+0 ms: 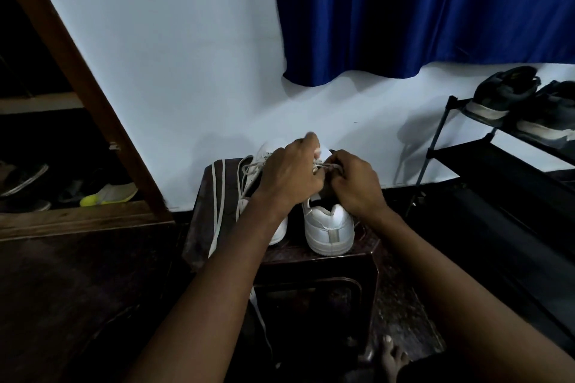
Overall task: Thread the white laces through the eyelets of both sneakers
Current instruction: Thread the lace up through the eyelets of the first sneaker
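Note:
Two white sneakers stand heel-toward-me on a dark stool. The right sneaker shows its heel; the left sneaker is mostly hidden behind my left forearm. My left hand curls over the right sneaker's tongue area, fingers on the white lace. My right hand pinches the same lace just beside it. A loose white lace runs down the stool's left side and hangs off its front.
A black shoe rack with dark shoes stands at the right. Blue curtain hangs on the wall behind. A wooden shelf with several shoes is at the left. A bare foot rests on the floor below.

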Demonstrator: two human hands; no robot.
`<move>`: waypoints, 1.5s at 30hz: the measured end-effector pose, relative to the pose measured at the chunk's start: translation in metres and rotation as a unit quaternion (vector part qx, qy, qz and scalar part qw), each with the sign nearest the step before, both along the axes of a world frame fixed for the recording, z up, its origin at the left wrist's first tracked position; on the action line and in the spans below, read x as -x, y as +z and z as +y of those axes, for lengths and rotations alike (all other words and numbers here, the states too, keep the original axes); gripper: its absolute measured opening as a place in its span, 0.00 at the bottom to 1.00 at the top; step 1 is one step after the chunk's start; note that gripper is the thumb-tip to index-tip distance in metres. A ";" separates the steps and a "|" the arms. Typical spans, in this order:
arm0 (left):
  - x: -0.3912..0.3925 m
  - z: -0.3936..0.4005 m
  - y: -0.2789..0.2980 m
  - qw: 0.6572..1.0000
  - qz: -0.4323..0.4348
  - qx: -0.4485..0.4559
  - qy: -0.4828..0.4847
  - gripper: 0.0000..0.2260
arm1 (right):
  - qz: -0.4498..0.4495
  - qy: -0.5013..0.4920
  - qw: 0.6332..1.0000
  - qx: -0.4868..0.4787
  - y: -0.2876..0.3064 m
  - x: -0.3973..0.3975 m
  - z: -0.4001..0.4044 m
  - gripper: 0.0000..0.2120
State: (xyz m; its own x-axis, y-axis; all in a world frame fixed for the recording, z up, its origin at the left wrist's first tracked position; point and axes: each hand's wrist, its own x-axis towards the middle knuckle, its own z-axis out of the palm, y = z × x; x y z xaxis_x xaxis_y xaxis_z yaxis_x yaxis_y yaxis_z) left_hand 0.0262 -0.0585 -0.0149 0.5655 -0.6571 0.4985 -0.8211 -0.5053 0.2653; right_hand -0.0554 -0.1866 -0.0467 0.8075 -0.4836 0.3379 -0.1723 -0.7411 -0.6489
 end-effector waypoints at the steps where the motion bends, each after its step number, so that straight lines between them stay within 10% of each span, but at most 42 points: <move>1: -0.002 0.000 0.000 1.000 0.001 0.005 0.010 0.09 | -0.005 -0.008 1.000 0.005 0.000 0.000 -0.001 0.07; 8: -0.006 -0.001 0.021 0.931 0.222 0.289 0.012 0.21 | -0.031 -0.017 0.998 0.052 0.000 0.002 -0.001 0.07; 13: -0.005 0.009 0.019 0.994 0.007 0.079 0.075 0.29 | -0.050 0.012 0.994 0.099 0.005 0.006 0.001 0.10; 19: -0.003 0.000 0.016 0.961 0.170 0.214 0.044 0.27 | -0.118 0.051 0.990 0.060 0.004 -0.001 0.000 0.08; 25: -0.007 0.006 0.008 0.993 0.113 -0.010 -0.012 0.24 | -0.209 0.126 0.948 -0.205 0.017 0.005 0.007 0.07; 32: -0.003 0.001 0.012 0.985 0.090 0.149 -0.018 0.17 | -0.168 0.104 0.976 -0.095 0.012 0.000 -0.003 0.07; 37: -0.002 0.002 0.021 0.872 0.292 0.388 -0.060 0.11 | -0.145 0.067 0.987 0.005 0.007 -0.002 -0.003 0.05; 45: -0.010 0.012 0.020 0.887 0.374 0.228 -0.148 0.10 | -0.299 0.118 0.934 -0.159 0.031 0.006 0.000 0.04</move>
State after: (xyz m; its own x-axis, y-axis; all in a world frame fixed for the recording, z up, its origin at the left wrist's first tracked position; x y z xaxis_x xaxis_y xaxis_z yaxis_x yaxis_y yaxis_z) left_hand 0.0365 -0.0469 0.0046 0.6859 -0.6584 0.3099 -0.4089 0.0036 0.9126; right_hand -0.0612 -0.1865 -0.0158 0.6177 -0.4690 0.6313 0.4343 -0.4658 -0.7710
